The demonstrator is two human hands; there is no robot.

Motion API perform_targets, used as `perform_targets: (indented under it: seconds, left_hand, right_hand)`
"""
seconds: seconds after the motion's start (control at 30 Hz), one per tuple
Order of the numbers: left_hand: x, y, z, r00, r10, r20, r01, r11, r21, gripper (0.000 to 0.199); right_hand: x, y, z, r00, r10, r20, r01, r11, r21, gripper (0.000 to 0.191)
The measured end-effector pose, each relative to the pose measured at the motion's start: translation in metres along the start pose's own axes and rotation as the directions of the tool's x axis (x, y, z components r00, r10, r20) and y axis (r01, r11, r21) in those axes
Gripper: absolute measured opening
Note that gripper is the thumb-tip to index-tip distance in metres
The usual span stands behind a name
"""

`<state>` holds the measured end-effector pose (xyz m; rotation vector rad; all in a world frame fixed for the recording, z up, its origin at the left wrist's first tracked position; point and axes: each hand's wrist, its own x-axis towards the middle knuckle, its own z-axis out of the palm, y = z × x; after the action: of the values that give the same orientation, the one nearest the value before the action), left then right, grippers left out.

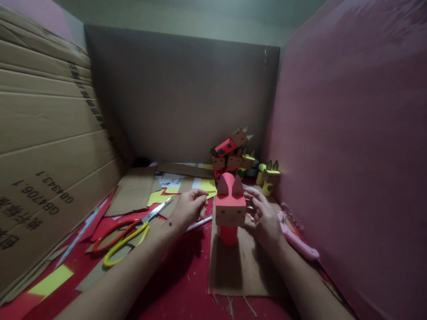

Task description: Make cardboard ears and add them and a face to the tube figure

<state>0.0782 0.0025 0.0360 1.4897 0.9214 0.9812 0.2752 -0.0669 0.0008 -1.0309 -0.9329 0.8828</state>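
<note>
In the head view, a red and brown paper cat figure (230, 209) is standing upright on a cardboard sheet (248, 275), between both hands. The left hand (193, 206) is curling its fingers loosely beside it; whether it is gripping anything, I cannot tell. The right hand (265, 218) is hovering half-open near the figure's other side, its grip also unclear. Scissors (147, 219) are lying left of the left hand.

matt smooth red paper figure (230, 215), glossy plastic scissor handles (115, 235), rough cardboard sheet (247, 271)

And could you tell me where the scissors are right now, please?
In the head view, the scissors lie on the left, beside the left forearm.
</note>
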Motion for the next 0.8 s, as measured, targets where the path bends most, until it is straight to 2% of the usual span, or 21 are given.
perform_targets:
  seconds: [0.07, 0.17, 0.27, 0.4, 0.53, 0.63, 0.73, 0.8]
  left_hand:
    - [0.000, -0.004, 0.001, 0.997, -0.034, 0.064, 0.031, 0.999, 0.038, 0.019]
    - [0.000, -0.008, 0.002, 0.983, -0.058, 0.173, 0.042, 0.994, 0.098, 0.017]
    - [0.000, -0.011, 0.004, 0.955, -0.072, 0.289, 0.031, 0.989, 0.144, 0.013]
    - [-0.002, -0.018, 0.005, 0.903, -0.113, 0.414, 0.034, 0.980, 0.194, 0.014]
    - [-0.002, -0.029, 0.008, 0.883, -0.151, 0.444, 0.041, 0.968, 0.247, 0.011]
    - [-0.001, -0.036, 0.011, 0.866, -0.169, 0.471, 0.047, 0.964, 0.261, 0.021]
    - [-0.001, -0.040, 0.014, 0.857, -0.176, 0.485, 0.048, 0.963, 0.265, 0.029]
    - [-0.002, -0.040, 0.017, 0.853, -0.178, 0.490, 0.043, 0.961, 0.274, 0.027]
  right_hand:
    - [0.002, 0.004, -0.003, 0.997, 0.075, 0.001, -0.075, 0.997, -0.024, 0.032]
    - [0.003, 0.009, -0.002, 0.987, 0.128, 0.094, -0.121, 0.990, -0.072, 0.028]
    - [-0.001, 0.008, 0.003, 0.960, 0.153, 0.235, -0.123, 0.983, -0.137, 0.028]
    - [-0.008, 0.000, 0.006, 0.906, 0.161, 0.391, -0.075, 0.971, -0.226, 0.041]
    - [-0.012, -0.003, 0.006, 0.828, 0.179, 0.532, -0.031, 0.961, -0.274, 0.049]
    - [-0.012, -0.002, 0.003, 0.776, 0.173, 0.607, 0.016, 0.956, -0.294, 0.050]
    - [-0.010, 0.001, -0.001, 0.756, 0.158, 0.635, 0.078, 0.942, -0.327, 0.050]
    - [-0.010, 0.002, -0.001, 0.749, 0.154, 0.644, 0.111, 0.930, -0.351, 0.048]
